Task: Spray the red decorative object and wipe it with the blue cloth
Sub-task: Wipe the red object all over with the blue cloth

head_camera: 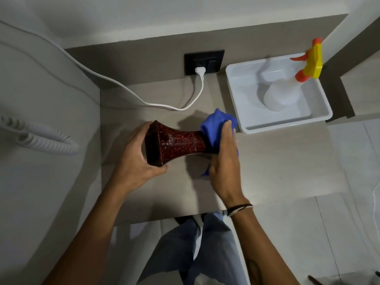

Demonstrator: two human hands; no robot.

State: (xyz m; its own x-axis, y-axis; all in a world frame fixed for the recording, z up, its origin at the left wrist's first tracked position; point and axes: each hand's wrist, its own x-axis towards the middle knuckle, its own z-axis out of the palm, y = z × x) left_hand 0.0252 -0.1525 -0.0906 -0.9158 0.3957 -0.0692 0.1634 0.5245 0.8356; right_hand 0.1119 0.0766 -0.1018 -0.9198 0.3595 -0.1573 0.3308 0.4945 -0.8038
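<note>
The red decorative object (176, 144), a dark red speckled vase shape with a flared square end, lies sideways above the beige tabletop (277, 161). My left hand (133, 153) grips its flared end. My right hand (225, 153) presses the blue cloth (213, 125) around the object's other end, which the cloth hides. The spray bottle (287, 89), translucent with a yellow and orange head, stands in the white tub (320, 118) at the back right, apart from both hands.
A black wall socket (203, 61) with a white plug and cable (144, 101) sits behind the object. A coiled white cord (41, 138) lies at the left. The table's front edge runs just above my legs.
</note>
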